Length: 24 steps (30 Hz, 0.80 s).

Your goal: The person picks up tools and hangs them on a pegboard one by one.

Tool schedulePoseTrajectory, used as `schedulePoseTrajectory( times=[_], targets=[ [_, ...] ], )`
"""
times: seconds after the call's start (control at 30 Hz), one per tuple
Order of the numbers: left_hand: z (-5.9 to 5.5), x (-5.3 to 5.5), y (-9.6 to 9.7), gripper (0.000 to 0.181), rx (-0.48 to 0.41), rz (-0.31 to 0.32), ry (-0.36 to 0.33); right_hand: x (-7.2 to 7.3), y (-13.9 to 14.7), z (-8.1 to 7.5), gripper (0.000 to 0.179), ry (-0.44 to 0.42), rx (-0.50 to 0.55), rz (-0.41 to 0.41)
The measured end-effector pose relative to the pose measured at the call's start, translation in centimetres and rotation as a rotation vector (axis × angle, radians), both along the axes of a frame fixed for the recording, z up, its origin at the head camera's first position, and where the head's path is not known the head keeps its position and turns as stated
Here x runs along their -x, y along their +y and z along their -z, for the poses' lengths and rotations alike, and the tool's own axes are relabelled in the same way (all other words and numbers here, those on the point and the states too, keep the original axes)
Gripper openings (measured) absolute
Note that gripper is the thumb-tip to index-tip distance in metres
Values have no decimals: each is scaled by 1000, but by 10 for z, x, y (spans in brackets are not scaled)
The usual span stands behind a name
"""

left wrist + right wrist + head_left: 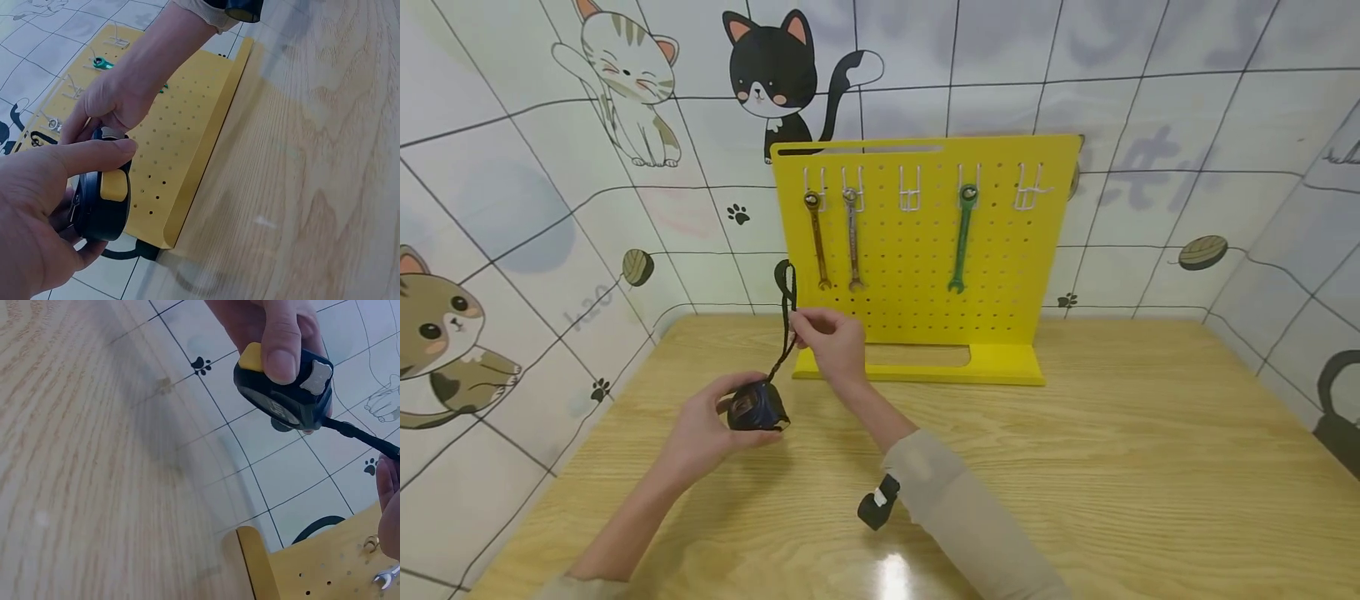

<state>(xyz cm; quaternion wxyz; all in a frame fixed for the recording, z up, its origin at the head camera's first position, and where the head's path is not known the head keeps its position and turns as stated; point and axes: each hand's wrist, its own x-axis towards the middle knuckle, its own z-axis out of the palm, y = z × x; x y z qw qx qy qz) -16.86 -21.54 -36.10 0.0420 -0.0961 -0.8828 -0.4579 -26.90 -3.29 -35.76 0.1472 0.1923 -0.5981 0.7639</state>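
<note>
A dark blue and black tape measure (758, 407) is gripped by my left hand (711, 425) above the table, left of the pegboard. The right wrist view shows its yellow button (251, 357) and a silver patch beside my left thumb. From its top runs a black wrist strap (786, 292), which my right hand (833, 337) pinches between thumb and fingers; the strap's loop stands up above that hand. In the left wrist view, the tape measure (103, 200) sits between thumb and fingers, partly hiding the right hand (122, 103) behind it.
A yellow pegboard (917, 308) stands at the back of the wooden table (1112, 450). Brown (817, 242), silver (853, 242) and green (962, 242) wrenches hang on its white wire hooks; two other hooks (910, 190) hold nothing. Cartoon-printed walls rise behind and left.
</note>
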Motion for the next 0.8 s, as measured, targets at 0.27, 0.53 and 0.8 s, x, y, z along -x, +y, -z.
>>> schedulePoseTrajectory(
  times=[0.27, 0.53, 0.8],
  targets=[
    [4, 8, 21, 77, -57, 23, 16, 1, 17, -9, 18, 51, 11, -15],
    [5, 17, 44, 76, -123, 30, 4, 5, 35, -17, 16, 65, 32, 9],
    [9, 28, 73, 80, -133, 50, 62, 9, 56, -23, 16, 71, 25, 102]
  ],
)
